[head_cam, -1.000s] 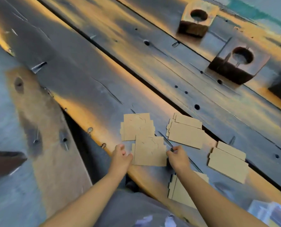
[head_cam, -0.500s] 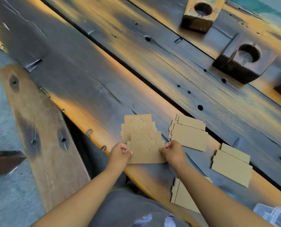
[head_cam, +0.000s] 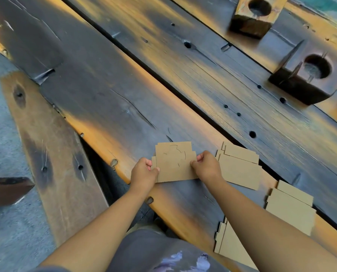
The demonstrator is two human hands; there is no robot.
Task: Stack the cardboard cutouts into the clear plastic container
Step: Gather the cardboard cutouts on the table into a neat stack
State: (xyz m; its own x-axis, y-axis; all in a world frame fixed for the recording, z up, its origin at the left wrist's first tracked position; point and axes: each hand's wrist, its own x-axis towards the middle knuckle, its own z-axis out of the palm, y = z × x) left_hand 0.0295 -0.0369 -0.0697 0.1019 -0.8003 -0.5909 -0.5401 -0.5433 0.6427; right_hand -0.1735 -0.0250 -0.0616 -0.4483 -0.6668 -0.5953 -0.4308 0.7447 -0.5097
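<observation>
Two hands, left [head_cam: 144, 173] and right [head_cam: 208, 166], grip the cardboard cutouts [head_cam: 174, 163] by opposite ends, long axis crosswise.

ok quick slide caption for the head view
Both hands, left hand and right hand, hold a cardboard cutout over a worn wooden workbench.

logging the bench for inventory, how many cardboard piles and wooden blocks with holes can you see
cardboard cutout piles: 4 (held pile, middle pile, right pile, near pile)
wooden blocks with holes: 2 (light block, dark block)
total: 6
</observation>
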